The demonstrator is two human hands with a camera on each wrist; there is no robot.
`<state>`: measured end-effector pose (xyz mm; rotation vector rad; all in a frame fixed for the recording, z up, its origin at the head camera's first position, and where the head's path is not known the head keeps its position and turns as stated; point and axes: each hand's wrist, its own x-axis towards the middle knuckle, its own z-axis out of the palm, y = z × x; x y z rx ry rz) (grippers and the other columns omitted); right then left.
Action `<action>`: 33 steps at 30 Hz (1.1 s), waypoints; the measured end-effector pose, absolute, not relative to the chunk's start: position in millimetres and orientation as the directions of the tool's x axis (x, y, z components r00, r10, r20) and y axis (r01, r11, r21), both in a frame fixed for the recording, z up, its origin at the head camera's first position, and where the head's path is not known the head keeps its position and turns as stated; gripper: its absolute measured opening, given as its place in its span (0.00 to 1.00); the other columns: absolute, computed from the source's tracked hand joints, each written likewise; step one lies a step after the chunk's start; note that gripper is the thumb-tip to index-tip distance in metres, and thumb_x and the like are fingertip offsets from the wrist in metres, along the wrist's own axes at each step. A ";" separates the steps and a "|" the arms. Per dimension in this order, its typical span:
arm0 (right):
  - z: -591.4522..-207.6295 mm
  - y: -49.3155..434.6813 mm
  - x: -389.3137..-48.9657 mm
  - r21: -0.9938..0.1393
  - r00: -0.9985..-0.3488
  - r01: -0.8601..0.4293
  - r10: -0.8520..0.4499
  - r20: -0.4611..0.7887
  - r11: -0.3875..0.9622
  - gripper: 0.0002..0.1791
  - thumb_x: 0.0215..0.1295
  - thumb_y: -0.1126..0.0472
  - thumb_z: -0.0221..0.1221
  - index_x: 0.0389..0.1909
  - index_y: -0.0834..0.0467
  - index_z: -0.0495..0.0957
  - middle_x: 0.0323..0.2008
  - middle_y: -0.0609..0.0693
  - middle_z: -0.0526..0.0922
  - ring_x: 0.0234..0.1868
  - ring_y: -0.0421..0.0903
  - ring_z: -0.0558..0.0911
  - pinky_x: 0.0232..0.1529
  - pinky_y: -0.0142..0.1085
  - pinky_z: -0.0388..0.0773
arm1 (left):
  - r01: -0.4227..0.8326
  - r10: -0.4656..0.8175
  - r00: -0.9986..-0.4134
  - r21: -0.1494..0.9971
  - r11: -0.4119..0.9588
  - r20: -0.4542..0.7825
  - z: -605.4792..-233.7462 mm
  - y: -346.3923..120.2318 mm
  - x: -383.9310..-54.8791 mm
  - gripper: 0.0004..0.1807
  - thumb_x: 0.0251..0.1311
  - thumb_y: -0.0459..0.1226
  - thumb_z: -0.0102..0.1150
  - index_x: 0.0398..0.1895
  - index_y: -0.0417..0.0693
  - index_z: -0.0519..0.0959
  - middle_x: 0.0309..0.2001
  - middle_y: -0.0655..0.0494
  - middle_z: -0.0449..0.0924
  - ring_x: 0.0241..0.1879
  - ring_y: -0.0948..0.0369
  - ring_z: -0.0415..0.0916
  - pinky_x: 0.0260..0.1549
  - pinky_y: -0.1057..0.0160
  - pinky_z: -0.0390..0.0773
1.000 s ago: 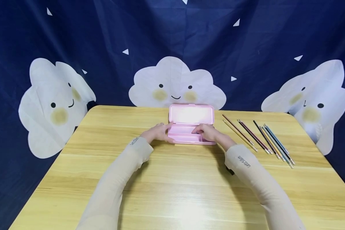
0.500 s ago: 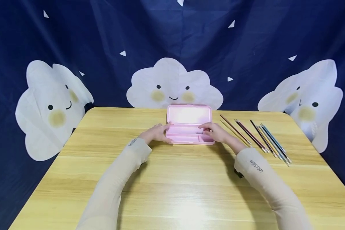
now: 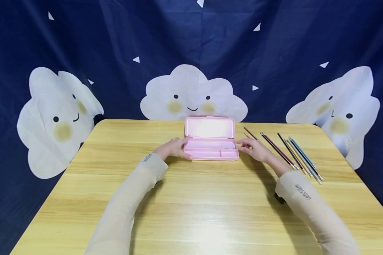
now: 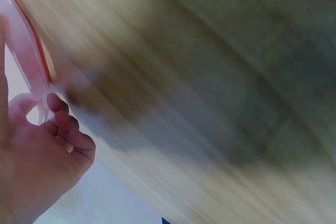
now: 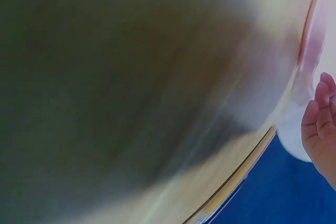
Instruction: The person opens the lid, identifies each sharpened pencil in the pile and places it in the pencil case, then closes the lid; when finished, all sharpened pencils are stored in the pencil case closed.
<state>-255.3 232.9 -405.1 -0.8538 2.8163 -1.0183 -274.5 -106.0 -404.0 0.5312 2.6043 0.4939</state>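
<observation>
A pink pencil case (image 3: 210,153) lies near the table's back edge in the head view, its lid (image 3: 210,127) raised and a long rear compartment and two front ones visible. My left hand (image 3: 173,148) grips its left end, thumb at the front corner and fingers toward the back. The left wrist view shows those fingers (image 4: 67,121) curled at the case's edge. My right hand (image 3: 253,148) is just beside the case's right end, fingers loosely bent and holding nothing. Its index fingertip lies close to the rim; whether it touches I cannot tell.
Several pencils lie fanned out right of the case: dark red ones (image 3: 279,150), blue ones (image 3: 303,153), and others partly behind my right hand. The wooden table (image 3: 191,198) ends at the back against a dark blue curtain (image 3: 121,32) with white clouds.
My right hand has come out of the case's interior and moved right to beside its end, uncovering the small front-right compartment. My left hand has kept its grip on the left end.
</observation>
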 end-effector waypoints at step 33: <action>-409.9 295.6 -252.4 -0.427 -0.925 -0.351 -0.380 0.017 0.833 0.18 0.56 0.71 0.57 0.47 0.74 0.72 0.24 0.52 0.72 0.27 0.46 0.69 0.31 0.39 0.66 | 0.293 0.450 -0.825 0.423 0.858 -0.341 -405.8 -107.1 -276.1 0.57 0.46 0.59 0.62 0.72 0.52 0.40 0.67 0.34 0.50 0.66 0.44 0.48 0.64 0.48 0.51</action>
